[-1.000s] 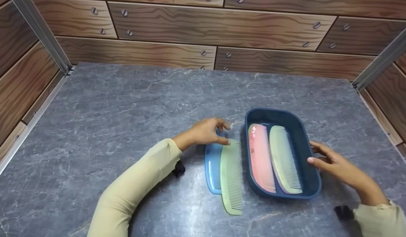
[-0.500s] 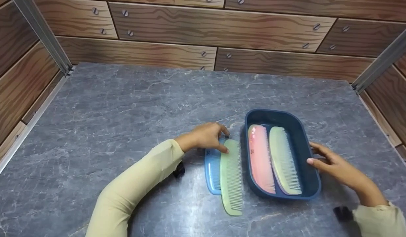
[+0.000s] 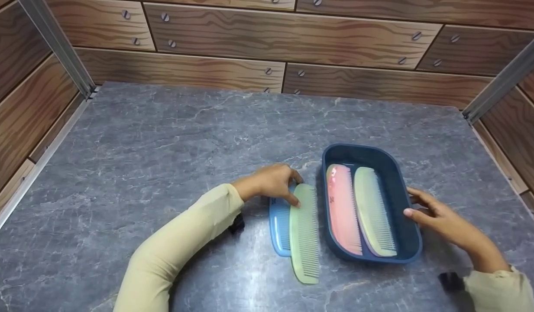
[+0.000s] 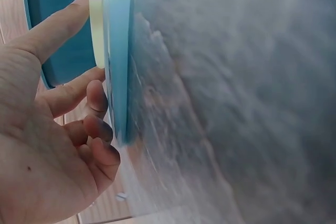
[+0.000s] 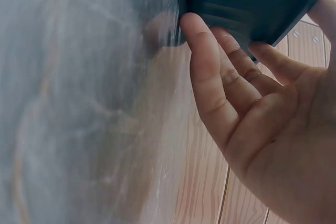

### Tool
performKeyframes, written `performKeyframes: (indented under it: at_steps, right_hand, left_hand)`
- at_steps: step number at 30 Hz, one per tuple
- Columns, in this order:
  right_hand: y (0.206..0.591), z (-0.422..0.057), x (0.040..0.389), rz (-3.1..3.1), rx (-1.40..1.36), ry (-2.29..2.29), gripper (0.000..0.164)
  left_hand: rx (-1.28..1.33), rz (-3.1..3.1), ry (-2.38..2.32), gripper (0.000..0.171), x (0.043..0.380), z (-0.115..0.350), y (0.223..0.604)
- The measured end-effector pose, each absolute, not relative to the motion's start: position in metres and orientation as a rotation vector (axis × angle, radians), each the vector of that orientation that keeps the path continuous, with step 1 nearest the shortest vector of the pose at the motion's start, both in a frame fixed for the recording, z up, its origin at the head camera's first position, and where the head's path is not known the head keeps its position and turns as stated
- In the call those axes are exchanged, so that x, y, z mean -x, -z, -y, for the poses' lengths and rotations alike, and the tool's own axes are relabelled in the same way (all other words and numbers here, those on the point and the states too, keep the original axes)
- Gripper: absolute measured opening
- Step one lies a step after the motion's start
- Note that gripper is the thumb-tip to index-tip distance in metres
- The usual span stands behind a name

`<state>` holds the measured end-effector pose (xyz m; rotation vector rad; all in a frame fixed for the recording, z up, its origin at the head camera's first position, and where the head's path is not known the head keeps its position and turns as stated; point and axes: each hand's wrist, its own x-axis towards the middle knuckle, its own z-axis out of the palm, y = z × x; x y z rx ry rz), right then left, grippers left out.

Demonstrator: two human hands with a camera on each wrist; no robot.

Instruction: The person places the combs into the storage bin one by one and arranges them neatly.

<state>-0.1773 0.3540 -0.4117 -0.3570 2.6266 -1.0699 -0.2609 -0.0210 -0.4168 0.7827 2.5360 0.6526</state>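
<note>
My left hand (image 3: 273, 181) is at the far end of a light green comb (image 3: 305, 238), thumb on its left edge and index finger at its tip, pinching it. In the left wrist view the other fingers of that hand curl beside a blue comb (image 4: 122, 66). The blue comb lies partly under the green one, on the table. My right hand (image 3: 440, 216) holds the right side of a dark blue tray (image 3: 399, 173), thumb over the rim and fingers against the outer wall (image 5: 226, 3). Inside the tray a pink comb (image 3: 344, 212) lies beside a pale yellow-green comb (image 3: 373, 208).
The grey marbled table (image 3: 184, 130) spreads beyond and left of the combs. Wood-patterned panels (image 3: 232, 34) stand at the back and both sides, with metal posts (image 3: 61, 56) at the corners. A narrow strip of table separates the green comb from the tray.
My left hand has come down and slightly nearer, its thumb sliding along the green comb's edge and its index finger closing onto the tip. The right hand and tray stay put.
</note>
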Motion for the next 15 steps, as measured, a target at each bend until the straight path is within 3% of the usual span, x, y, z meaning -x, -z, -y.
performKeyframes:
  at_steps: [15]
  right_hand:
    - [0.4111, -0.3533, 0.1781, -2.607, 0.361, 1.088, 0.058]
  left_hand:
    - [-0.735, -2.39, -0.837, 0.051, 0.2647, 0.0208, 0.4166]
